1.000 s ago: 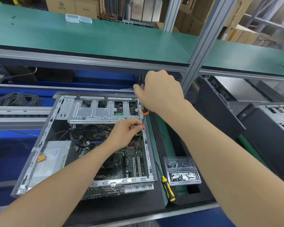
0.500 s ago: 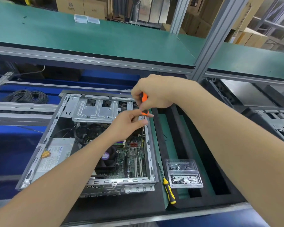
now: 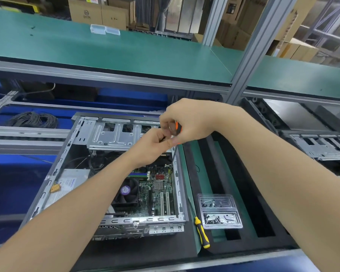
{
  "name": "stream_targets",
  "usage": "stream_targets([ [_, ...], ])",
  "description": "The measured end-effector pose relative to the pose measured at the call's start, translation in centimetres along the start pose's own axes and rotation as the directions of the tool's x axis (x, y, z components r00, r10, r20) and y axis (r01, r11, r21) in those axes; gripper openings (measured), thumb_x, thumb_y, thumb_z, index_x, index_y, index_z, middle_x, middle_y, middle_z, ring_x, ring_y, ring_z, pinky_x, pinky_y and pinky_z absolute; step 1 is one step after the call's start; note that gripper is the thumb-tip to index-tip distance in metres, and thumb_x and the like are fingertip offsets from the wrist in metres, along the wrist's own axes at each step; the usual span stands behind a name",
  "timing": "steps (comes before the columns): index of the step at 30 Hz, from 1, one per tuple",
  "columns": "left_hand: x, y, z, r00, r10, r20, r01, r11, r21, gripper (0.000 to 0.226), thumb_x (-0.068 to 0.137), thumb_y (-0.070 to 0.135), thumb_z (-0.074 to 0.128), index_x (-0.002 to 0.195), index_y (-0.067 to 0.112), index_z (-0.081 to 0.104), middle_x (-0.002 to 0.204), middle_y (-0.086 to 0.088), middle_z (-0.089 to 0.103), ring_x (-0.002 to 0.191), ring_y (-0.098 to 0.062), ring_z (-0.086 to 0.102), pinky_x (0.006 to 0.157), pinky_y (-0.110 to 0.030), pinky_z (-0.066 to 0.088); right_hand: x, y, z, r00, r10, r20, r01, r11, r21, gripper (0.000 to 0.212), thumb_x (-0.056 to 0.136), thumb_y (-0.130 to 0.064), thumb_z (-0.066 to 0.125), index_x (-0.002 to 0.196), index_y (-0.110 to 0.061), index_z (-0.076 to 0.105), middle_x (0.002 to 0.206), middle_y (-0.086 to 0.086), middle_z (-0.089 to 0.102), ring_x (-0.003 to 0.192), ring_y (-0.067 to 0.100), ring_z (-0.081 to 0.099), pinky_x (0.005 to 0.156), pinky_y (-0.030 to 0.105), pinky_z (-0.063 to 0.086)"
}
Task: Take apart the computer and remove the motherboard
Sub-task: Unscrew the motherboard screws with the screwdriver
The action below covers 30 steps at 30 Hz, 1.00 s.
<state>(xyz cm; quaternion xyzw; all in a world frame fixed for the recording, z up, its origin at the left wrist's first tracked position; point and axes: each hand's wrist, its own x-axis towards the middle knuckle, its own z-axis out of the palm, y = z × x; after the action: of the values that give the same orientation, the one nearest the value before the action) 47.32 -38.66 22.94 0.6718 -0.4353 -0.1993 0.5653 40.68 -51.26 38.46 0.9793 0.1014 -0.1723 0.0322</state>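
From the head view, the 2 hands meet above the far right corner of the open computer case [image 3: 57, 169], and both are busy with 1 tool. The right hand [image 3: 192, 122] is closed round the orange-handled screwdriver [image 3: 177, 129], gripping it from above with the wrist bent down, so the shaft drops almost straight. The left hand [image 3: 151, 148] comes in from below left, fingers curled, thumb and forefinger seeming to pinch the shaft just under the handle. I take that as steadying it, since the tip lands deep inside the case.

The motherboard [image 3: 161, 195] lies flat in the case floor directly below the hands, with the tip resting on its right edge, just beside the case wall. That looks like a mounting screw being worked, though the screw itself is too small to make out. Nearer the person than the left wrist sits the cooler fan [image 3: 129, 193]; beyond the knuckles is the metal drive cage [image 3: 114, 136].

Under the right forearm, well apart from the tip, a clear screw tray [image 3: 218, 211] and a yellow screwdriver [image 3: 201, 232] lie within easy reach, presumably so freed screws go straight in.
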Motion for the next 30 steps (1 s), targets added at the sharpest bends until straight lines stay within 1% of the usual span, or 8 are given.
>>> stream_targets([
  [4, -0.2, 0.0, 0.6, 0.998, 0.050, 0.036, -0.048, 0.998, -0.041, 0.022, 0.107, 0.002, 0.046, 0.121, 0.002, 0.063, 0.074, 0.025, 0.063, 0.071, 0.018, 0.057, 0.070, 0.001, 0.040, 0.1, -0.8, 0.1, 0.928, 0.255, -0.273, -0.252, 0.967, 0.048, 0.053, 0.091, -0.075, 0.049, 0.078, -0.024, 0.052, 0.076, -0.002, 0.058, 0.067, 0.017, 0.053, 0.062, 0.036, 0.045],
  [8, -0.3, 0.2, 0.6, 0.996, 0.064, 0.066, -0.058, 0.995, -0.083, 0.039, 0.107, 0.005, 0.045, 0.109, 0.035, 0.069, 0.066, 0.026, 0.054, 0.066, 0.016, 0.055, 0.066, 0.001, 0.040, 1.9, -2.9, 0.9, 0.772, 0.579, -0.261, -0.579, 0.811, 0.084, 0.061, 0.100, -0.063, 0.047, 0.074, -0.009, 0.043, 0.073, 0.004, 0.044, 0.065, 0.026, 0.051, 0.058, 0.035, 0.044],
  [11, 0.0, -0.5, 0.1, 0.998, 0.050, 0.046, -0.046, 0.996, -0.080, 0.031, 0.104, 0.026, 0.052, 0.101, 0.052, 0.069, 0.066, 0.007, 0.037, 0.058, -0.002, 0.037, 0.059, -0.023, 0.035, 2.8, -3.1, 1.4, 0.806, 0.534, -0.255, -0.529, 0.843, 0.094, 0.019, 0.101, -0.026, 0.060, 0.092, -0.015, 0.047, 0.077, 0.005, 0.039, 0.078, 0.031, 0.051, 0.066, 0.039, 0.045],
  [14, 0.1, -0.6, -0.5, 0.998, 0.004, 0.056, 0.001, 0.996, -0.090, 0.023, 0.105, 0.031, 0.055, 0.113, 0.049, 0.066, 0.076, -0.019, 0.028, 0.064, -0.017, 0.028, 0.060, -0.032, 0.027, 2.8, -2.6, 1.5, 0.845, 0.449, -0.292, -0.471, 0.882, -0.008, 0.022, 0.097, -0.012, 0.059, 0.081, -0.009, 0.045, 0.072, 0.005, 0.036, 0.060, 0.025, 0.045, 0.062, 0.037, 0.044],
  [17, 0.2, 0.0, -0.5, 0.998, -0.001, 0.066, 0.009, 0.992, -0.127, 0.029, 0.105, 0.024, 0.053, 0.122, 0.044, 0.065, 0.075, -0.019, 0.024, 0.062, -0.018, 0.026, 0.058, -0.029, 0.027, 2.5, -1.8, 1.2, 0.917, 0.305, -0.255, -0.333, 0.940, -0.073, 0.034, 0.095, -0.015, 0.061, 0.068, -0.014, 0.041, 0.071, 0.005, 0.042, 0.061, 0.026, 0.049, 0.054, 0.032, 0.038],
  [21, 0.0, -0.1, -0.9, 0.998, -0.040, 0.057, 0.048, 0.988, -0.146, 0.015, 0.107, 0.016, 0.052, 0.109, 0.019, 0.066, 0.064, 0.001, 0.033, 0.055, -0.010, 0.024, 0.054, -0.025, 0.022, 1.5, -1.2, -0.2, 0.989, 0.092, -0.115, -0.107, 0.986, -0.129, 0.004, 0.088, -0.021, 0.072, 0.088, -0.018, 0.070, 0.078, -0.003, 0.064, 0.083, 0.024, 0.066, 0.062, 0.030, 0.047],
  [26, -0.2, -0.2, -1.3, 0.990, -0.069, 0.119, 0.078, 0.994, -0.074, 0.049, 0.101, 0.034, 0.059, 0.100, -0.014, 0.051, 0.067, -0.005, 0.022, 0.061, -0.020, 0.020, 0.058, -0.037, 0.022, 1.8, -1.7, -0.2, 0.999, 0.014, -0.049, -0.019, 0.996, -0.093, 0.032, 0.073, 0.007, 0.065, 0.081, -0.024, 0.072, 0.078, -0.004, 0.069, 0.074, 0.024, 0.069, 0.057, 0.034, 0.055],
  [30, -0.3, -0.1, -1.5, 0.990, -0.030, 0.140, 0.040, 0.997, -0.070, 0.032, 0.105, 0.036, 0.056, 0.121, 0.009, 0.066, 0.077, -0.016, 0.022, 0.066, -0.029, 0.020, 0.057, -0.043, 0.024, 2.0, -1.9, 0.3, 0.997, 0.025, -0.067, -0.025, 1.000, -0.007, 0.035, 0.075, 0.009, 0.059, 0.085, -0.023, 0.068, 0.054, -0.014, 0.064, 0.066, 0.016, 0.071, 0.061, 0.034, 0.058],
])
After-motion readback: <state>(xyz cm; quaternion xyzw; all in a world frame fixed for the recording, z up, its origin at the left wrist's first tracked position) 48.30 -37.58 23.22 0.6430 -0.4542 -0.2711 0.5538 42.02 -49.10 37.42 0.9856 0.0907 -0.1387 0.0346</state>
